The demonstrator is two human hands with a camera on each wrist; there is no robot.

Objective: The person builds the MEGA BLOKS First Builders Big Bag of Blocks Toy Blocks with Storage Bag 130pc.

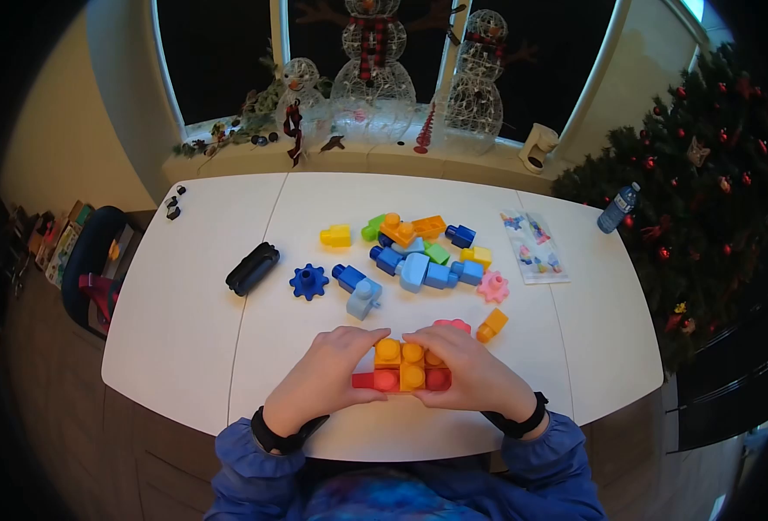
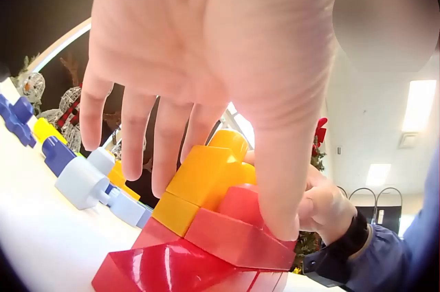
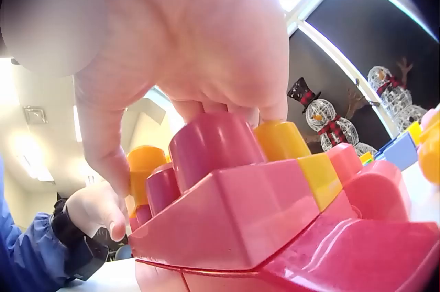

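While our half-curled left hand [image 1: 319, 373] and right hand [image 1: 479, 373] gripped the block build [image 1: 412, 376] near our edge of the surface [image 1: 367, 436], lopsided squeezing could've totally popped it apart.

Table [image 1: 176, 347] before a window sill [image 1: 488, 157], tree [image 1: 705, 174] to the right.
Loose blocks [image 1: 414, 271] lie mid-table, behind the block build [image 1: 412, 366]; left of them lies a gear [image 1: 309, 281], then a case [image 1: 252, 268]. Right of them are a sheet [image 1: 535, 247] and, farther right, a bottle [image 1: 618, 207]. Snowman figures [image 1: 373, 61] stand on the sill, a chair [image 1: 89, 252] left of the table.
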